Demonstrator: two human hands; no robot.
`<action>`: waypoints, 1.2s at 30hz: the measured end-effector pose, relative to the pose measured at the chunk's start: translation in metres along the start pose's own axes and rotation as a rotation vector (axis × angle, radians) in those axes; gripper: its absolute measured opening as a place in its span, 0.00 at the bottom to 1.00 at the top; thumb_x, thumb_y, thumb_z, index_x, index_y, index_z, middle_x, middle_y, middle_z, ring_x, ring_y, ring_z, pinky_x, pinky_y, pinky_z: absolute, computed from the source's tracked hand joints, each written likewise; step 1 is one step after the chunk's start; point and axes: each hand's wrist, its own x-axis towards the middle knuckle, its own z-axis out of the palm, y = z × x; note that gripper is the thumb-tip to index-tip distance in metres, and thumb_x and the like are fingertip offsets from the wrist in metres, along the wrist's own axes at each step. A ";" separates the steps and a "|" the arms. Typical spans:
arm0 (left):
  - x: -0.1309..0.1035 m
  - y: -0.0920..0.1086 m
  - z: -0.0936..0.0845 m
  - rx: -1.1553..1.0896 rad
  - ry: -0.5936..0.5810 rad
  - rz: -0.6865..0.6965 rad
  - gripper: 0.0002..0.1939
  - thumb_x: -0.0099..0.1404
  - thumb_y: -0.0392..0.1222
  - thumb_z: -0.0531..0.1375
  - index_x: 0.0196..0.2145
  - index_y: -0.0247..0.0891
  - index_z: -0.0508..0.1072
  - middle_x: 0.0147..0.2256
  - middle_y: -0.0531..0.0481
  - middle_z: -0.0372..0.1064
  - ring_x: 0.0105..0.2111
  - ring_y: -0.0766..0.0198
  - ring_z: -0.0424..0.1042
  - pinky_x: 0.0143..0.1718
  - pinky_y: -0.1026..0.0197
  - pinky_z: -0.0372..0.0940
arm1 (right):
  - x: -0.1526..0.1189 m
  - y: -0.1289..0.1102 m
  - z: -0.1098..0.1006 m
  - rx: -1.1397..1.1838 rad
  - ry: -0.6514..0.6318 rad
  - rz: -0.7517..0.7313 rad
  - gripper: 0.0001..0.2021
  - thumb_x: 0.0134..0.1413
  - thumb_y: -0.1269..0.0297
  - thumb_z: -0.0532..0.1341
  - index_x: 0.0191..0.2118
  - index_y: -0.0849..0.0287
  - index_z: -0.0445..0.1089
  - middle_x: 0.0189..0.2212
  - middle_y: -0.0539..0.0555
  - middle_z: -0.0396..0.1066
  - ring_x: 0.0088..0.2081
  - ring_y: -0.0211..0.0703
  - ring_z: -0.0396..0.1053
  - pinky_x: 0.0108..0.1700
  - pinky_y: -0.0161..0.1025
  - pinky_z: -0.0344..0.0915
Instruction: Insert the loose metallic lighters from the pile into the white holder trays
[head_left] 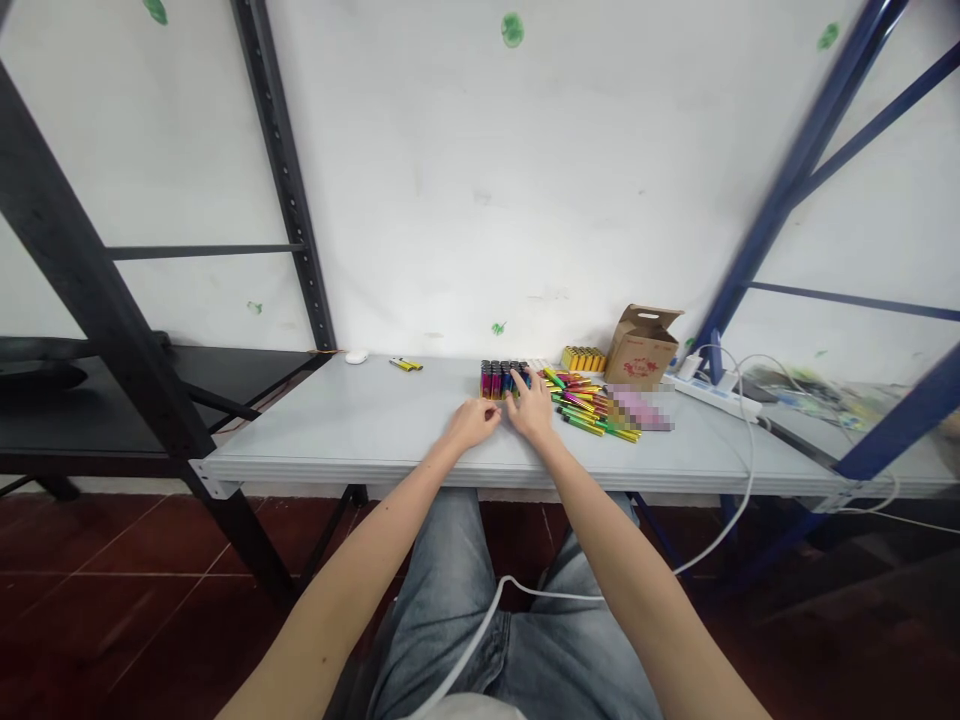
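Small coloured cylinders with dark tops (496,380), which look like lighters, stand upright in a tight block on the grey table (360,425). In front of the block is my left hand (475,421), its fingers curled together; whatever they hold, if anything, is too small to name. My right hand (531,403) reaches to the block's right front with its fingers spread, touching or just before the dark tops. A loose pile of yellow, green and red cylinders (592,405) lies to the right of my right hand.
Behind the pile stand yellow cylinders (583,358) beside an open cardboard box (641,350). A pink pixelated item (641,408) lies before the box. Farther right is a white power strip (712,393) with cables. Two yellow cylinders (406,364) and a white round object (356,357) lie left.
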 end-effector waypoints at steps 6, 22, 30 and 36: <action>0.010 -0.011 -0.001 0.070 0.039 -0.032 0.14 0.66 0.40 0.53 0.32 0.36 0.77 0.35 0.44 0.76 0.34 0.59 0.72 0.38 0.61 0.63 | -0.005 0.003 -0.003 0.062 0.003 0.075 0.25 0.58 0.65 0.52 0.60 0.68 0.61 0.61 0.68 0.59 0.62 0.57 0.54 0.63 0.52 0.52; 0.037 -0.141 -0.058 0.578 -0.129 -0.558 0.33 0.63 0.51 0.51 0.60 0.28 0.61 0.62 0.28 0.55 0.61 0.39 0.55 0.57 0.42 0.57 | -0.007 0.004 -0.001 0.163 -0.160 0.328 0.34 0.52 0.63 0.57 0.64 0.70 0.51 0.63 0.70 0.53 0.66 0.60 0.49 0.65 0.53 0.49; 0.090 -0.169 -0.048 0.549 -0.277 -0.656 0.41 0.64 0.59 0.48 0.67 0.28 0.51 0.69 0.29 0.38 0.68 0.39 0.39 0.61 0.37 0.50 | -0.009 0.012 0.008 0.257 -0.114 0.370 0.31 0.54 0.62 0.55 0.62 0.70 0.55 0.60 0.70 0.58 0.62 0.59 0.56 0.63 0.52 0.53; 0.083 -0.174 -0.044 0.533 -0.305 -0.531 0.38 0.65 0.60 0.45 0.64 0.31 0.57 0.66 0.30 0.48 0.66 0.37 0.46 0.57 0.34 0.55 | -0.008 0.013 0.007 0.300 -0.089 0.358 0.22 0.59 0.60 0.51 0.56 0.64 0.63 0.53 0.66 0.64 0.57 0.55 0.60 0.61 0.51 0.56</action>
